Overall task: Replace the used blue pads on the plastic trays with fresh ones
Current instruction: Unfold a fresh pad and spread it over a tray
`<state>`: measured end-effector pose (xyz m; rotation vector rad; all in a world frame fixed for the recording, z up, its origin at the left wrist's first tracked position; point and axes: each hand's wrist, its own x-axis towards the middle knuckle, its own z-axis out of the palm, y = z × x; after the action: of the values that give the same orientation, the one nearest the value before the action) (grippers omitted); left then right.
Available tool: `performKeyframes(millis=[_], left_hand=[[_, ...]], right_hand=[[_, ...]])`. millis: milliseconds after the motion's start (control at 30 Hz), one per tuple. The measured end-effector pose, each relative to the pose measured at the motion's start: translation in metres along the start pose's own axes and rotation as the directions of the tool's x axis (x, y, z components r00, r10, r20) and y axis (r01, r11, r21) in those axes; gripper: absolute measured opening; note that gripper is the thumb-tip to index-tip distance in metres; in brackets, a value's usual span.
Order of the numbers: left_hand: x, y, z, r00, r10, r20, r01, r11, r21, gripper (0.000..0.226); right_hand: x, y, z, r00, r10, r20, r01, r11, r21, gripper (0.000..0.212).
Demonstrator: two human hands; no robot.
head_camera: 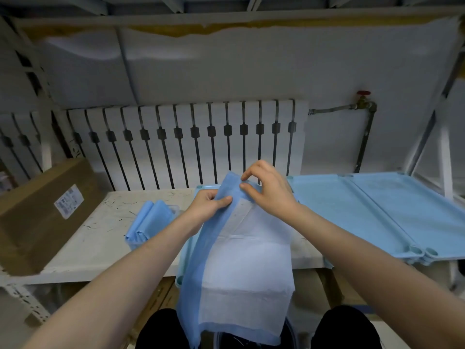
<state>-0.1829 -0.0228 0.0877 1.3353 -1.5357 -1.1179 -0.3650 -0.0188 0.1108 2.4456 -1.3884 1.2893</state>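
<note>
left hand grips the top edge of the half-folded blue pad with white absorbent lining. right hand pinches the fold just beside it, thumb and fingertips closed on one layer. the pad drapes over the pale teal plastic tray, past its near rim. step looks like unfolding a fresh pad. next: peel the layers apart and spread it flat in the tray. spare folded blue pads sit left of the tray.

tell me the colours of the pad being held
The pad is white inside with blue edges; head view.
</note>
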Motion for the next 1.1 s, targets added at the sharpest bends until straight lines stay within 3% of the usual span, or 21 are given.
performKeyframes(millis=[200, 567, 800, 1100], left_hand=[[-0.003, 0.001, 0.001, 0.997, 0.042, 0.066, -0.04, 0.999, -0.035, 0.01], [-0.005, 0.003, -0.001, 0.988, 0.008, 0.157, 0.005, 0.997, -0.083, 0.012], [-0.007, 0.005, -0.005, 0.984, -0.012, 0.18, 0.027, 0.996, -0.08, 0.02], [-0.005, 0.005, -0.007, 0.992, 0.011, 0.122, -0.003, 0.998, -0.066, 0.015]], right_hand=[[-0.001, 0.005, 0.003, 0.987, 0.133, 0.096, -0.134, 0.991, 0.009, 0.021], [0.005, 0.001, 0.011, 0.99, 0.092, 0.103, -0.11, 0.976, 0.189, 0.013], [0.009, -0.007, 0.013, 0.969, 0.212, 0.125, -0.24, 0.926, 0.292, 0.007], [0.012, -0.012, 0.01, 0.948, 0.246, 0.2, -0.304, 0.886, 0.351, 0.014]])
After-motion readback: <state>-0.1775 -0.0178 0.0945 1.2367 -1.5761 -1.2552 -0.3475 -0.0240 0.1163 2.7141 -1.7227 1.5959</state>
